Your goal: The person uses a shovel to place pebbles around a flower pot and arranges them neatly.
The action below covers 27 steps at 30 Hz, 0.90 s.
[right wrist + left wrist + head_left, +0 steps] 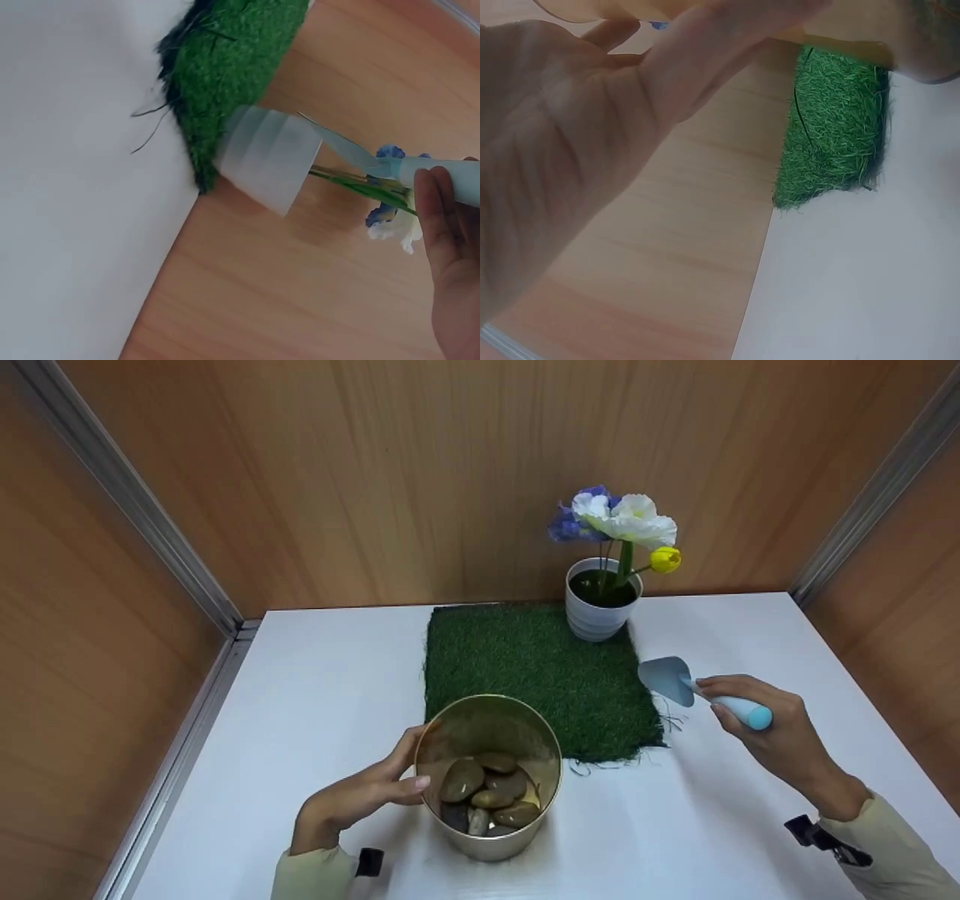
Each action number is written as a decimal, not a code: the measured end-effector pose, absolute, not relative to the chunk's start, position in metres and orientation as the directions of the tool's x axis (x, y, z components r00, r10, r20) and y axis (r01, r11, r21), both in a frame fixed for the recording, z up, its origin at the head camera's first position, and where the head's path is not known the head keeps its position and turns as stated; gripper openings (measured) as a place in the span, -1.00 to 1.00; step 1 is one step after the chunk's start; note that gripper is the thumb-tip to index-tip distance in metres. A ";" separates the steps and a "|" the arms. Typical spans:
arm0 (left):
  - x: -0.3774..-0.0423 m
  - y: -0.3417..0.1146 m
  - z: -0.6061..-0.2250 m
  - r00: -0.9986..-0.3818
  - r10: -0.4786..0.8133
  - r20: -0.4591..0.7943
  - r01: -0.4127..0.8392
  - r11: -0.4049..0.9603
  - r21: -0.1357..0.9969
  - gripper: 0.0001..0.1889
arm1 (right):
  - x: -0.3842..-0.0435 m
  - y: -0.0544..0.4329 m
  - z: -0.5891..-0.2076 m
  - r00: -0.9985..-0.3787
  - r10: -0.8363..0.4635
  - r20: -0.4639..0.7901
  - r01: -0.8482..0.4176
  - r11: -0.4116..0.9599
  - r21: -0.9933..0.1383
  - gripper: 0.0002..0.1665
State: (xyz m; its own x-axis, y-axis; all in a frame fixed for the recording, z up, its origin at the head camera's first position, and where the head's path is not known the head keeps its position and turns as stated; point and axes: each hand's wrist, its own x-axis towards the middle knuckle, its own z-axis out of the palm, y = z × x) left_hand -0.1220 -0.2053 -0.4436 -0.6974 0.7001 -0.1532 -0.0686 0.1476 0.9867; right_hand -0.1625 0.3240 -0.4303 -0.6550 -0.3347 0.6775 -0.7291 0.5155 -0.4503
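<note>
hands curl round a gold pot (left) and blue trowel (right)

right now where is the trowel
In the head view, the trowel is right of centre, held in the right hand, beside the right edge of the green mat.

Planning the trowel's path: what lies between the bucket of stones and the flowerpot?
In the head view, only the green turf mat shows between the bucket and the flowerpot.
</note>
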 end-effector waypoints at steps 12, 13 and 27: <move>-0.124 -0.193 -0.446 -0.698 0.697 -0.165 -0.078 0.154 0.985 -0.17 | -0.152 0.309 -0.412 -0.710 -0.244 0.660 -0.702 0.315 -0.639 -0.62; -0.124 -0.192 -0.446 -0.695 0.700 -0.160 -0.076 0.150 0.986 -0.17 | -0.151 0.307 -0.411 -0.713 -0.242 0.659 -0.701 0.298 -0.649 -0.63; -0.127 -0.178 -0.449 -0.682 0.720 -0.126 -0.059 0.118 0.991 -0.23 | -0.139 0.287 -0.396 -0.671 -0.258 0.695 -0.724 0.027 -0.689 -0.67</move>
State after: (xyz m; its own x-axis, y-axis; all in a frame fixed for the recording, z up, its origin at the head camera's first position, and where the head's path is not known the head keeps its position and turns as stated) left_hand -0.1274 -0.1775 -0.4491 -0.6821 0.7202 -0.1264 -0.0586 0.1184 0.9912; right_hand -0.1394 0.2873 -0.3956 -0.6712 -0.2579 0.6950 -0.7240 0.0270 -0.6893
